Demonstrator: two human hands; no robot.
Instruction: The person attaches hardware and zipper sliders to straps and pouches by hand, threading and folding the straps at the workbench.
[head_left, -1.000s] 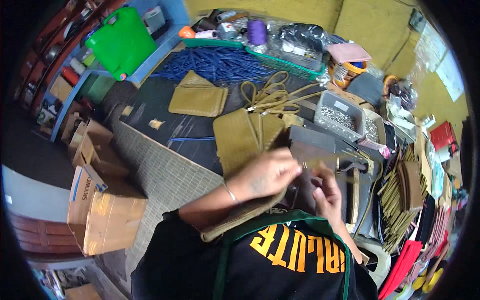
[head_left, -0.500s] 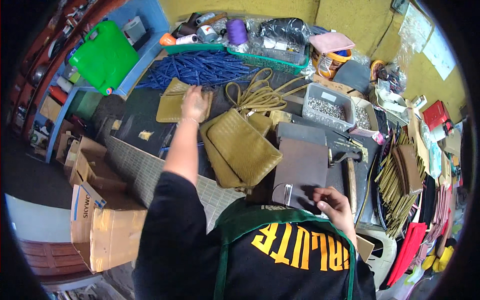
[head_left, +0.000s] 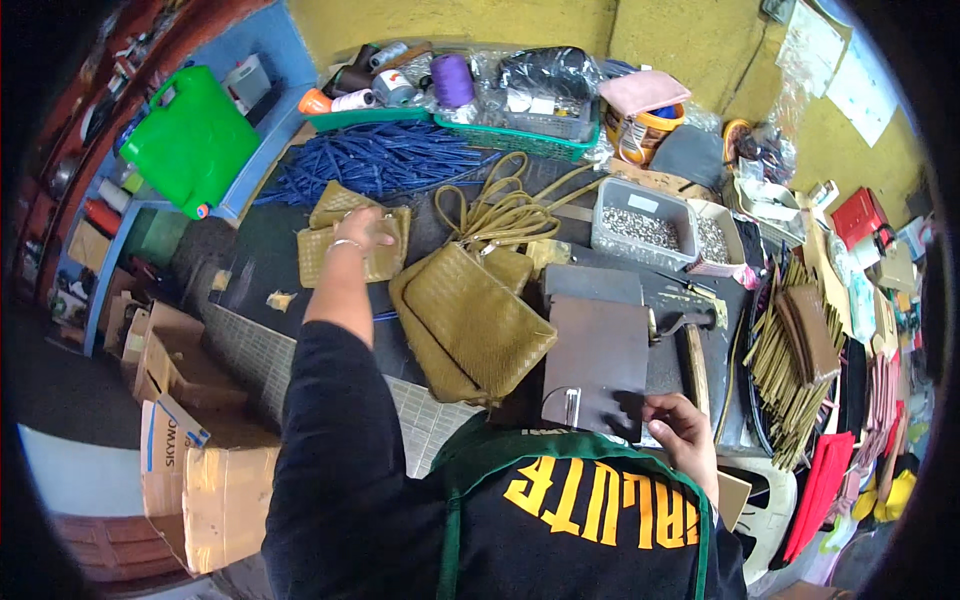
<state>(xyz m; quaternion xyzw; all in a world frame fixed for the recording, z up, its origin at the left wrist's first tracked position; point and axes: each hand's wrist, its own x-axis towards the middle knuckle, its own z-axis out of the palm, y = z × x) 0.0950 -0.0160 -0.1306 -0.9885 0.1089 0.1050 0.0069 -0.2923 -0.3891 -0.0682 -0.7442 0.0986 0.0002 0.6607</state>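
Note:
My left hand point(head_left: 364, 228), a bracelet at its wrist, lies with fingers spread over flat olive woven pouches point(head_left: 322, 262) at the left of the bench. To their right, larger olive woven pouches point(head_left: 480, 320) lie stacked, with a tangle of olive straps point(head_left: 510, 212) behind them. In front of my body is a dark brown flat panel point(head_left: 597, 345) with a silver metal piece point(head_left: 571, 407) near its front edge. My right hand point(head_left: 682, 428) is at the panel's front right corner, fingers loosely curled and thumb apart, with nothing visible in it.
A hammer point(head_left: 696, 365) lies right of the panel. Behind it stand a clear bin point(head_left: 600, 228) of small metal parts and a pile of blue strips point(head_left: 370, 160). Olive strips point(head_left: 775, 385) fill the right side. An open cardboard box point(head_left: 232, 500) stands at lower left.
The view has shifted slightly. My left hand has turned, its fingers now pointing rightward across the pouches rather than away from me. My right hand stays near the panel's corner.

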